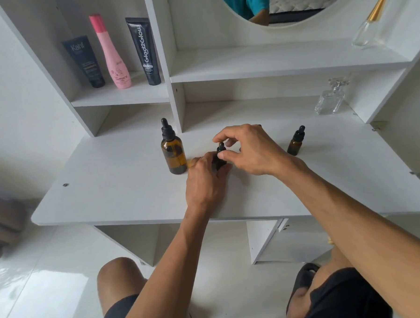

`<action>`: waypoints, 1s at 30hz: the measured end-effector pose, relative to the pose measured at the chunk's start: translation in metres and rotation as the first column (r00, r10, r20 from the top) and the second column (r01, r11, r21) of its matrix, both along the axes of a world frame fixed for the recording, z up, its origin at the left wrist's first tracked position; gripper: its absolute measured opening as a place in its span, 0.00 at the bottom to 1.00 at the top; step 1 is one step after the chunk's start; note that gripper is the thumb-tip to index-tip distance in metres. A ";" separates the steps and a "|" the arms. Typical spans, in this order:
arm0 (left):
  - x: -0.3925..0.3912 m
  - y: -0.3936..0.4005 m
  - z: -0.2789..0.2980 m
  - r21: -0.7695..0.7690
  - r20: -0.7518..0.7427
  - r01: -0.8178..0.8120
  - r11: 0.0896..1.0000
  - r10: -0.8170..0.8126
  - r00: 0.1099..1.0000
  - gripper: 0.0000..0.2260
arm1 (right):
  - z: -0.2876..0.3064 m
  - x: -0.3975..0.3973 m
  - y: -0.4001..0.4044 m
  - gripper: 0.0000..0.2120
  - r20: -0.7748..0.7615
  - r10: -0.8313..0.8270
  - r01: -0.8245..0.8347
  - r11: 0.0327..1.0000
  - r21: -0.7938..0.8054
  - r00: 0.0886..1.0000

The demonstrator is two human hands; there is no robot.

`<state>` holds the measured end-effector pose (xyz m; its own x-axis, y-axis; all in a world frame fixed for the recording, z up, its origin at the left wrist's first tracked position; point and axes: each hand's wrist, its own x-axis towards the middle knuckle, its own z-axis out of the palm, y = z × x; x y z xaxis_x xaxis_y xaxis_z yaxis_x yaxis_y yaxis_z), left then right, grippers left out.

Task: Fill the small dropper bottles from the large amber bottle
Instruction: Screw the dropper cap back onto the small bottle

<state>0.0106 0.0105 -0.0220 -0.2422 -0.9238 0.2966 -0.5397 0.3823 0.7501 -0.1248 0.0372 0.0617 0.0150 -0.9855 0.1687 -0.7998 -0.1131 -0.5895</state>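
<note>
You are opening the first small dropper bottle point(220, 161), which stands near the middle of the desk point(123, 187), just right of the large amber bottle point(173, 151). Your left hand point(205, 181) grips its body, fingers curled round it, while your right hand point(250, 149) pinches the black dropper cap point(221, 149) between thumb and fingertips. That looks like unscrewing, though capping cannot be ruled out. Next, you would likely lift the cap clear, set it down, then open the large bottle, which is capped and upright, and draw liquid from it. Count: one large amber bottle, two small dropper bottles in view, the second small bottle point(297, 142) standing capped toward the right side of the desk, well apart from your hands.
</note>
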 end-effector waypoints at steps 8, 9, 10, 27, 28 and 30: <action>0.000 -0.001 -0.001 -0.002 0.005 -0.002 1.000 0.002 1.000 0.08 | -0.003 0.000 -0.002 0.12 0.034 -0.027 0.028 0.999 -0.024 0.999; 0.000 0.000 0.000 -0.001 0.008 -0.005 1.000 0.005 1.000 0.08 | -0.003 0.000 -0.001 0.12 0.030 -0.018 0.019 1.000 -0.017 0.999; 0.000 0.001 0.000 -0.001 0.011 -0.008 1.000 0.008 1.000 0.08 | -0.003 0.000 -0.001 0.13 0.029 -0.005 0.005 1.000 -0.007 1.000; 0.000 0.002 0.002 0.022 -0.004 -0.015 1.000 0.016 1.000 0.08 | -0.006 0.006 -0.004 0.11 0.032 -0.058 0.058 0.998 -0.006 0.998; 0.000 0.002 0.003 0.026 -0.004 -0.017 1.000 0.017 1.000 0.08 | -0.007 0.006 -0.004 0.11 0.030 -0.061 0.061 0.998 -0.010 0.998; 0.000 0.002 0.004 0.031 0.006 -0.020 0.999 0.020 1.000 0.08 | -0.009 0.006 -0.003 0.11 0.037 -0.060 0.061 0.998 -0.019 0.997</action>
